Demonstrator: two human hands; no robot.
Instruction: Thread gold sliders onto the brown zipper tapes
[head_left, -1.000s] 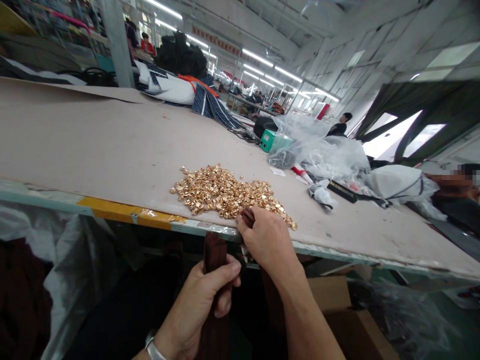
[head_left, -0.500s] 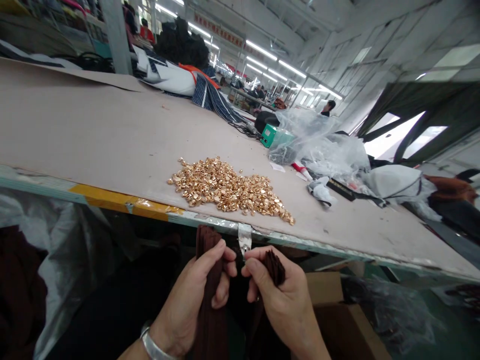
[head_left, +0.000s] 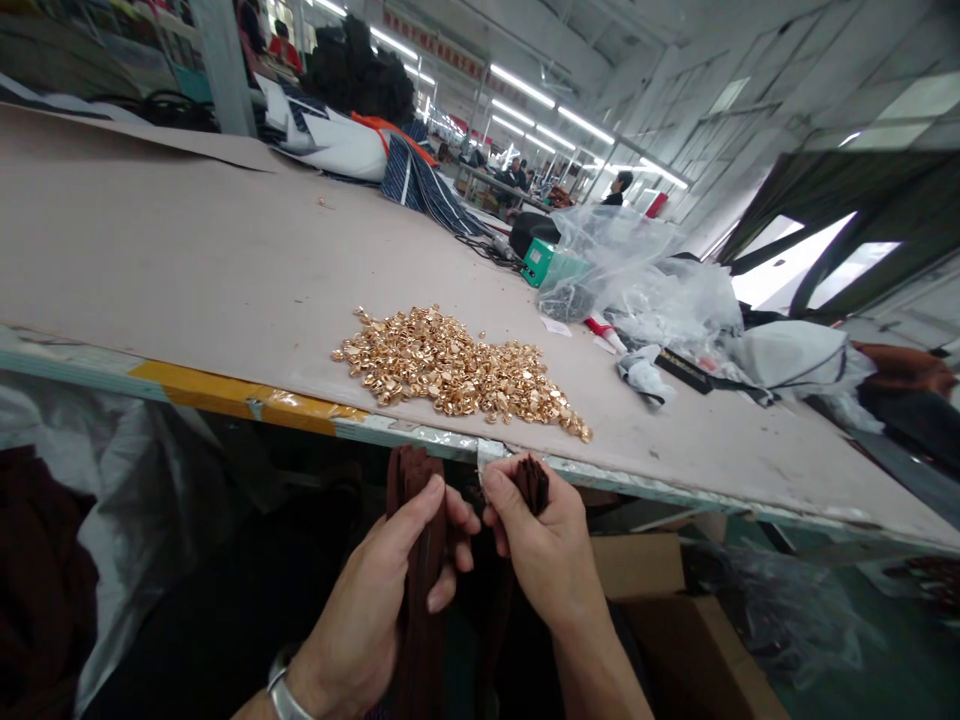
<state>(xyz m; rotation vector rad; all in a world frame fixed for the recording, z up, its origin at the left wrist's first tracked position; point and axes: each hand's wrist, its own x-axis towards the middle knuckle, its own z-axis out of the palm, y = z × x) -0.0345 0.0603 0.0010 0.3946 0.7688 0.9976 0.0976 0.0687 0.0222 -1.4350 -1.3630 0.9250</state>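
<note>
My left hand (head_left: 371, 590) is closed around a thick upright bundle of dark brown fabric strips (head_left: 421, 550), like zipper tapes, just below the table edge. Its fingertips curl towards the right. A smaller folded bundle of brown strips (head_left: 532, 484) is gripped in my right hand (head_left: 559, 550), whose thumb and index finger pinch together at the silvery tab (head_left: 489, 449) on the table edge. Whatever lies between those fingertips is hidden. Beyond both hands, a heap of small gold-coloured metal pieces (head_left: 457, 365), apparently zipper sliders, lies on the table.
The table (head_left: 187, 260) has yellow tape (head_left: 202, 388) along its front edge. Clear plastic bags (head_left: 645, 270), a green box (head_left: 537, 262) and a black bar (head_left: 682, 370) lie to the right. Beneath the table stands a cardboard box (head_left: 637, 565). People are farther back.
My right hand has moved up and slightly left with its bundle, and now covers part of the silvery tab. My left hand keeps its hold and has barely shifted.
</note>
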